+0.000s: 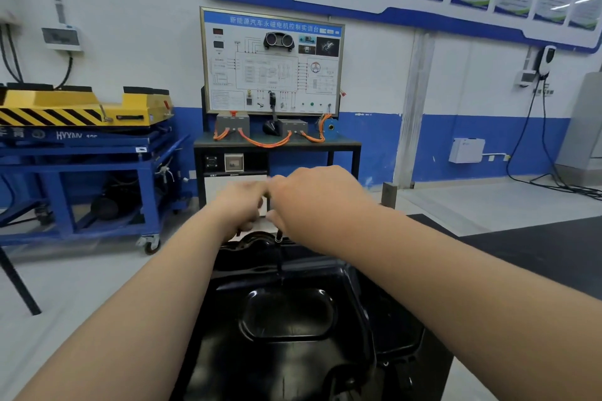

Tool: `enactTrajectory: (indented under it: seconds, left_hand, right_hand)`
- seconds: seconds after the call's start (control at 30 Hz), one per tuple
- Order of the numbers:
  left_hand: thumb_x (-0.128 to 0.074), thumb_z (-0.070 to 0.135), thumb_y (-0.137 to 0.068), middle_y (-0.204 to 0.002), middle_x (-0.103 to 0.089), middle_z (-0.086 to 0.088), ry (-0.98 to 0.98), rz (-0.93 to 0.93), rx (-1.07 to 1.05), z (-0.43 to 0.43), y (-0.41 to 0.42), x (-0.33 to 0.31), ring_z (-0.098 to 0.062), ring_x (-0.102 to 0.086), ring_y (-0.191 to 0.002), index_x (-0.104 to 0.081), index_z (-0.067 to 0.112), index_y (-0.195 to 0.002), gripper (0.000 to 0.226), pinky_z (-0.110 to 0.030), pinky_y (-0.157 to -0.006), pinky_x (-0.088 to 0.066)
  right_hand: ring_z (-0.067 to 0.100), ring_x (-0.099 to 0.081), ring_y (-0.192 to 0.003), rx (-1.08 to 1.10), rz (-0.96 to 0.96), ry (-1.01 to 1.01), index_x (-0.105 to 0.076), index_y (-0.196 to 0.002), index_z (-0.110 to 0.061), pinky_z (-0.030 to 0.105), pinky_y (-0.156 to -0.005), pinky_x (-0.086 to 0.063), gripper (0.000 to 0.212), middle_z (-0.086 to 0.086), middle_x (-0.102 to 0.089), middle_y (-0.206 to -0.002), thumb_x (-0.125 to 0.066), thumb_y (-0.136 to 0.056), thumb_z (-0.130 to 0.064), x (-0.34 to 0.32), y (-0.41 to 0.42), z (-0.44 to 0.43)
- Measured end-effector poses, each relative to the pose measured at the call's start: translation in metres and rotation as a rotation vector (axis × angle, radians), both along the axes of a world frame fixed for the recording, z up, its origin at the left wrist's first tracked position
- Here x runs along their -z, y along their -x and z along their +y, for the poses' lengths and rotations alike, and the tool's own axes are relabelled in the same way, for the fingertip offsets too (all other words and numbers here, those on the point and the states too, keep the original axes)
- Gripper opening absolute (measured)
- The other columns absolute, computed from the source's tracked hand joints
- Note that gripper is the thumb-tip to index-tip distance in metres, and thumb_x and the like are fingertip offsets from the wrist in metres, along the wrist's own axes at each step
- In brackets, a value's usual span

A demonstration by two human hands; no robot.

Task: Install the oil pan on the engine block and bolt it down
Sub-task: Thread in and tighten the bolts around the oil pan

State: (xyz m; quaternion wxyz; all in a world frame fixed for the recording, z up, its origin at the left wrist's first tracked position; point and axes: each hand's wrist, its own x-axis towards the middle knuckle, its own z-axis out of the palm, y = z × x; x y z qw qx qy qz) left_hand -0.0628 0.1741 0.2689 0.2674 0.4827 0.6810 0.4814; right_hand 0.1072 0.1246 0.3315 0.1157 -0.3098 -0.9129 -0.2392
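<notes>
The glossy black oil pan [286, 319] lies low in the middle of the view on the engine block, of which only dark edges show [400, 365]. Both my arms reach over it to its far rim. My left hand [239, 205] and my right hand [312, 202] meet knuckle to knuckle with fingers curled downward. They grip the top of a thin dark wrench [279, 251], whose shaft drops from under my right hand to the pan's far flange. The hands are blurred. The bolt under the shaft is hidden.
A black mat-covered table [537, 251] runs off to the right. Ahead stands a training bench [277, 143] with a wiring panel and orange cables. A blue wheeled cart [97, 153] carrying a yellow lift is at the left. Cables trail on the floor at far right.
</notes>
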Motion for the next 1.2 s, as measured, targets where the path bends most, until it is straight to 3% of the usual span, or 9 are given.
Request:
enactTrajectory:
  seconds: [0.1,0.2,0.4,0.63,0.7,0.87,0.97,1.1,1.2]
  left_hand:
    - [-0.046,0.048,-0.094,-0.046,-0.034,0.005,-0.184,-0.635,-0.091,-0.017,-0.002,-0.005,-0.009,-0.022,-0.034,-0.05,0.018,-0.064,0.042,-0.018,-0.032,-0.017]
    - [-0.042,0.036,-0.098,-0.045,-0.031,0.006,-0.226,-0.717,-0.038,-0.038,-0.004,0.006,-0.008,-0.02,-0.034,-0.047,0.018,-0.06,0.042,-0.015,-0.033,-0.015]
    - [-0.043,0.006,-0.09,-0.048,-0.041,0.004,-0.164,-0.278,0.008,-0.057,-0.02,0.021,-0.008,-0.029,-0.038,-0.059,0.017,-0.074,0.025,-0.017,-0.037,-0.02]
    - [-0.068,0.037,-0.068,-0.077,-0.068,0.008,-0.312,0.456,0.065,-0.078,-0.041,0.028,-0.01,-0.062,-0.074,-0.062,0.029,-0.083,0.018,-0.032,-0.065,-0.051]
    - [-0.065,0.036,-0.069,-0.072,-0.066,0.009,-0.391,0.53,-0.018,-0.077,-0.046,0.027,-0.013,-0.061,-0.072,-0.056,0.035,-0.071,0.008,-0.034,-0.066,-0.051]
    - [-0.063,0.016,-0.077,-0.046,-0.045,0.016,-0.499,0.637,-0.132,-0.073,-0.05,0.027,-0.011,-0.044,-0.049,-0.039,0.041,-0.049,0.045,-0.023,-0.047,-0.033]
    - [-0.061,0.006,-0.076,-0.045,-0.035,0.013,-0.521,0.801,-0.087,-0.073,-0.049,0.029,-0.018,-0.034,-0.048,-0.03,0.032,-0.055,0.045,-0.02,-0.044,-0.018]
    - [-0.053,0.013,-0.084,-0.066,-0.057,-0.003,-0.434,0.944,-0.046,-0.072,-0.05,0.033,-0.029,-0.052,-0.062,-0.04,0.02,-0.071,0.019,-0.027,-0.046,-0.02]
    - [-0.049,0.02,-0.09,-0.072,-0.059,-0.005,-0.41,0.907,-0.123,-0.07,-0.051,0.036,-0.031,-0.055,-0.069,-0.042,0.021,-0.076,0.016,-0.031,-0.055,-0.029]
  right_hand:
    - [0.016,-0.028,-0.047,0.017,-0.042,-0.068,-0.028,-0.065,-0.012,0.027,-0.042,-0.023,0.038,-0.002,-0.028,-0.061,-0.047,-0.097,-0.023,0.0,0.008,-0.008]
    - [0.016,-0.027,-0.049,0.054,0.01,-0.002,-0.025,-0.069,-0.015,0.027,-0.044,-0.02,0.036,-0.002,-0.028,-0.063,-0.045,-0.098,-0.024,0.003,0.01,-0.013]
    - [0.02,-0.036,-0.06,0.087,0.036,0.22,-0.039,-0.104,-0.012,0.033,-0.048,-0.027,0.023,0.003,-0.033,-0.086,-0.055,-0.087,-0.014,0.001,0.006,-0.019]
    - [0.019,-0.046,-0.063,0.071,0.1,0.085,-0.043,-0.084,-0.018,0.031,-0.049,-0.029,0.015,-0.003,-0.038,-0.068,-0.054,-0.09,-0.027,0.003,0.001,-0.01]
    - [0.018,-0.043,-0.057,0.092,0.119,0.049,-0.041,-0.069,-0.018,0.029,-0.045,-0.025,0.029,-0.001,-0.04,-0.067,-0.049,-0.093,-0.031,0.005,0.002,-0.008]
    - [0.019,-0.048,-0.056,0.1,0.163,0.127,-0.044,-0.063,-0.018,0.028,-0.045,-0.028,0.033,0.0,-0.049,-0.065,-0.046,-0.093,-0.032,0.005,0.001,-0.005]
    - [0.018,-0.049,-0.058,0.012,0.023,0.202,-0.045,-0.061,-0.019,0.027,-0.047,-0.031,0.038,-0.001,-0.049,-0.065,-0.047,-0.091,-0.042,-0.002,-0.009,-0.007]
    - [0.016,-0.044,-0.052,0.022,-0.113,0.071,-0.042,-0.058,-0.019,0.026,-0.045,-0.029,0.052,-0.002,-0.046,-0.061,-0.053,-0.08,-0.065,-0.016,-0.021,-0.014]
    - [0.017,-0.038,-0.05,-0.002,-0.101,-0.153,-0.035,-0.059,-0.019,0.026,-0.046,-0.032,0.047,-0.002,-0.038,-0.063,-0.056,-0.086,-0.051,-0.019,-0.018,-0.017]
